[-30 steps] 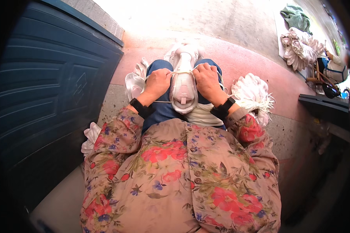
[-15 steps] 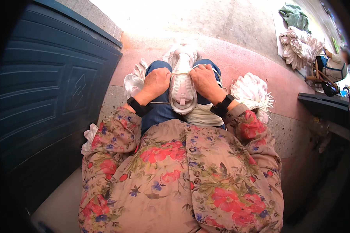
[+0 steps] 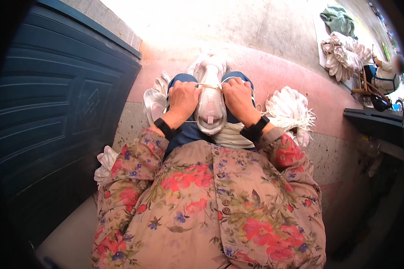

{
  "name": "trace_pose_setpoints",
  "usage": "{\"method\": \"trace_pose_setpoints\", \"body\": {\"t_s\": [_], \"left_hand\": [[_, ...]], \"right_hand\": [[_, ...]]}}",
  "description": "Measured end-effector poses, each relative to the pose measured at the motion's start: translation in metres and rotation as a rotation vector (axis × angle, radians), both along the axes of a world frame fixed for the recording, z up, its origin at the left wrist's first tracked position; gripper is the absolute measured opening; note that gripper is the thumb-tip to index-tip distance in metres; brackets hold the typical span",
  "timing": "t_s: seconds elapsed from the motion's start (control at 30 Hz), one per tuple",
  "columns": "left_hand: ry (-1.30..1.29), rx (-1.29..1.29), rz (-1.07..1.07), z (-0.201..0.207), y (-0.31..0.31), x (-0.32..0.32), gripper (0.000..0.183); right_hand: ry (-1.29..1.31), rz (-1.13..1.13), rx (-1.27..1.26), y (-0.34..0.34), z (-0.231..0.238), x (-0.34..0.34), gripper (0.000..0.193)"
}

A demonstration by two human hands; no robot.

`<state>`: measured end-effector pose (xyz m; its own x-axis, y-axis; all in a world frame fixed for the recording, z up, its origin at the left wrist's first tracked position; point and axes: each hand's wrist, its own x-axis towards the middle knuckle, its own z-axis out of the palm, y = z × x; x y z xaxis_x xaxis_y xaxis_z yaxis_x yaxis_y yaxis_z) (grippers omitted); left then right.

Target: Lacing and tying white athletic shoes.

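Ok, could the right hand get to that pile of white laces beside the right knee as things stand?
Probably yes. The right hand grips the shoe and its lace, but the pile of white laces lies just beside it with nothing between.

Wearer: long-sleeved button-front shirt (image 3: pixel 211 210), tan ground, printed with red and pink flowers, small blue blossoms, dark leaves. Small round buttons run down the centre placket. Black band at the left wrist (image 3: pixel 165 128) and at the right wrist (image 3: pixel 254 130). Blue trousers (image 3: pixel 188 132) beyond the cuffs.
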<state>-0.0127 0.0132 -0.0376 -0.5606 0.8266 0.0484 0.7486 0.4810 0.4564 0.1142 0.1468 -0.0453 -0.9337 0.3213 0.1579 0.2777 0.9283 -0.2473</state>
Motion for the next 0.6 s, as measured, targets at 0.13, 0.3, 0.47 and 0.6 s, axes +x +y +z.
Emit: {"method": "trace_pose_setpoints", "body": {"t_s": [0.13,0.3,0.47,0.6], "left_hand": [[0.155,-0.035,-0.004,0.014,-0.007,0.013,0.024],[0.095,-0.083,-0.038,0.002,-0.009,0.008,0.020],[-0.109,-0.005,-0.072,0.001,-0.006,0.004,0.016],[-0.071,-0.006,-0.147,-0.001,0.008,-0.012,0.018]], "right_hand": [[-0.032,-0.070,0.011,-0.008,0.016,0.001,0.013],[-0.147,-0.069,0.033,-0.007,0.014,0.001,0.017],[-0.232,-0.091,-0.183,0.002,-0.011,-0.002,0.015],[-0.117,-0.117,-0.259,0.003,-0.020,0.002,0.014]]}}
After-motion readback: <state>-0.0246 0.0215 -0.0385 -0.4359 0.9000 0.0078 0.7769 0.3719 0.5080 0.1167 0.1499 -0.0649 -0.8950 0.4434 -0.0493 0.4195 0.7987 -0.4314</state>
